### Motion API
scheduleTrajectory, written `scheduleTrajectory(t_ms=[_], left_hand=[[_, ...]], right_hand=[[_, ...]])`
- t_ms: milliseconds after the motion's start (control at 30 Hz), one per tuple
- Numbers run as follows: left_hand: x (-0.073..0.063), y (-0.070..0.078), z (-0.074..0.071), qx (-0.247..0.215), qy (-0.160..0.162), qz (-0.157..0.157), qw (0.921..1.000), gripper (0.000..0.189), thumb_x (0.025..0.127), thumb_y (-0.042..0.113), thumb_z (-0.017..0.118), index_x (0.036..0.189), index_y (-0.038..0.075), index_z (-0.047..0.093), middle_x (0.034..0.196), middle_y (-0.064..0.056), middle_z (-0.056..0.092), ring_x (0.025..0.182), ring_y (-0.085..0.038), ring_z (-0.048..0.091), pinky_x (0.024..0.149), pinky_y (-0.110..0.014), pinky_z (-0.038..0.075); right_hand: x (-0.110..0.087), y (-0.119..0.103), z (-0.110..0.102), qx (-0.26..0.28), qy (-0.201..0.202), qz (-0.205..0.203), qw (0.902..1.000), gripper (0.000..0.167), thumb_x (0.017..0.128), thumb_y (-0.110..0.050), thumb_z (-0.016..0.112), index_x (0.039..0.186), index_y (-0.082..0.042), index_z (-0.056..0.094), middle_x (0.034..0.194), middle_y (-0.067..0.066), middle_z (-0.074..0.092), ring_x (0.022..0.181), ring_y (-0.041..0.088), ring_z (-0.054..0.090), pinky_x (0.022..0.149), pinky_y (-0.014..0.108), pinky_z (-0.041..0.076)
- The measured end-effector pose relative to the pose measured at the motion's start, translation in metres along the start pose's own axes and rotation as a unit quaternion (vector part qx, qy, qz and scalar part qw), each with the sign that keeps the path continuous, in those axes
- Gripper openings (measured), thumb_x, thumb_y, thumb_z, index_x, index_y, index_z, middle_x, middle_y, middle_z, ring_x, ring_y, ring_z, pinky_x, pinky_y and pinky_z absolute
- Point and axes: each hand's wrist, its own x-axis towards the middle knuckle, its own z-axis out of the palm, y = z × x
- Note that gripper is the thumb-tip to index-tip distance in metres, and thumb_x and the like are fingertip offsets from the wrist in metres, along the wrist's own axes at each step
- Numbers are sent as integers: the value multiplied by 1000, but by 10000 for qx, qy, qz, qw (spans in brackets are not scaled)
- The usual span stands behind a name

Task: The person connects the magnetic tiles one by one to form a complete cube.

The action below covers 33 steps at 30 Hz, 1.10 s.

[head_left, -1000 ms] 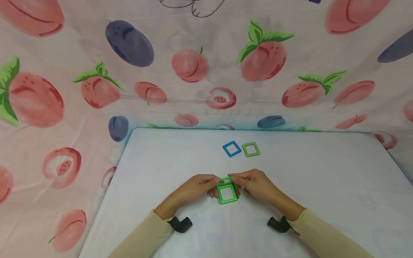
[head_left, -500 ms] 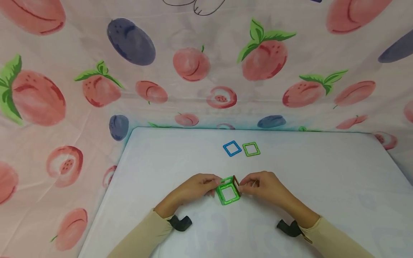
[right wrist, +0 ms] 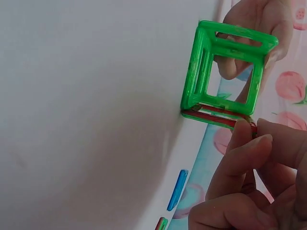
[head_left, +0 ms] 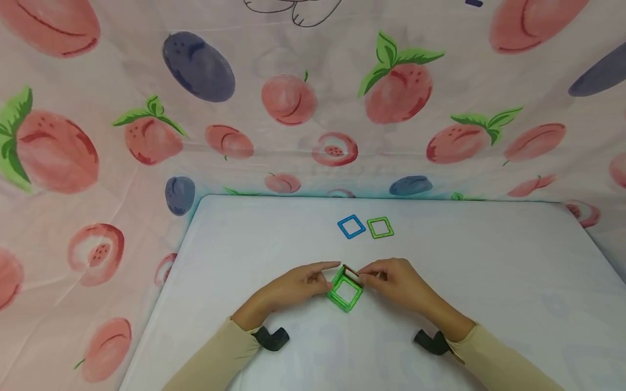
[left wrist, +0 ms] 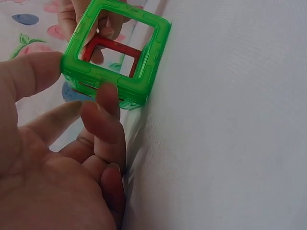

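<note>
Between both hands is a small box-like build of green square-frame magnetic tiles (head_left: 347, 309) with one red magnetic tile (left wrist: 117, 45) as a wall. My left hand (head_left: 298, 285) holds its left side. In the left wrist view the thumb is at a corner and fingertips lie along the lower edge of the green frame (left wrist: 124, 82); in the head view the index finger points out straight past it. My right hand (head_left: 398, 282) pinches the red tile's edge between thumb and fingers, seen in the right wrist view low on the build (right wrist: 192, 72).
Farther back on the white table (head_left: 235, 244), a blue square magnetic tile (head_left: 344, 231) and a light green one (head_left: 383, 235) lie flat side by side. A fruit-print cloth (head_left: 293, 49) hangs behind and along the left.
The build has turned anticlockwise, its red wall swinging from the right side toward the back. My right hand shifted from the back corner to the right side; my left index finger straightened.
</note>
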Motion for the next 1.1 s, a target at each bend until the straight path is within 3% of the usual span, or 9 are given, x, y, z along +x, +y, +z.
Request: scheduleTrajectory(t_ms=[300, 467, 633, 733, 867, 967, 1100], left_hand=[[1, 0, 0, 78, -149, 178, 9997, 59, 103, 28, 59, 158, 36, 38, 90, 2, 62, 83, -11, 57, 85, -29, 46], [1, -2, 0, 154, -231, 250, 9993, 59, 105, 29, 55, 159, 39, 33, 86, 1, 58, 81, -12, 55, 86, -30, 45], [0, -3, 3, 316, -276, 196, 9989, 57, 106, 32, 50, 159, 42, 32, 83, 2, 56, 78, -11, 54, 86, -32, 44], [-1, -2, 5, 496, -311, 191, 9981, 58, 108, 37, 46, 162, 40, 26, 83, 1, 58, 77, -10, 56, 87, -32, 43], [0, -1, 8, 910, -230, 426, 9947, 65, 108, 45, 47, 164, 35, 16, 87, 4, 60, 75, -7, 56, 78, -26, 46], [0, 0, 9, 1184, -119, 599, 9911, 69, 107, 47, 49, 165, 34, 14, 92, 8, 61, 75, -4, 55, 72, -24, 46], [0, 2, 10, 1334, -84, 600, 9892, 66, 107, 49, 48, 164, 36, 17, 93, 9, 63, 77, -4, 55, 75, -25, 47]], right_hand=[[8, -1, 0, -40, -47, 88, 9999, 16, 95, -20, 74, 107, -12, 81, 86, -3, 76, 65, 8, 52, 57, 22, 44], [9, 0, -1, 30, -120, 166, 9998, 17, 95, -21, 74, 108, -12, 81, 86, -2, 76, 64, 9, 51, 55, 23, 43], [13, 4, -2, 24, -138, -48, 9999, 16, 96, -21, 72, 108, -14, 81, 87, -3, 74, 65, 8, 51, 56, 23, 43], [16, 6, -2, -74, -126, -239, 9996, 16, 98, -21, 71, 108, -14, 80, 87, -4, 73, 66, 7, 52, 59, 22, 44], [20, 8, -4, -26, -199, -315, 9993, 15, 98, -22, 70, 109, -16, 80, 87, -2, 72, 65, 7, 52, 58, 23, 45], [23, 8, -5, 93, -317, -308, 9990, 15, 98, -23, 70, 109, -19, 80, 86, -1, 71, 62, 8, 52, 55, 23, 45], [26, 10, -8, 75, -417, -224, 9988, 18, 99, -26, 69, 113, -20, 79, 90, -4, 73, 66, 10, 54, 57, 24, 47]])
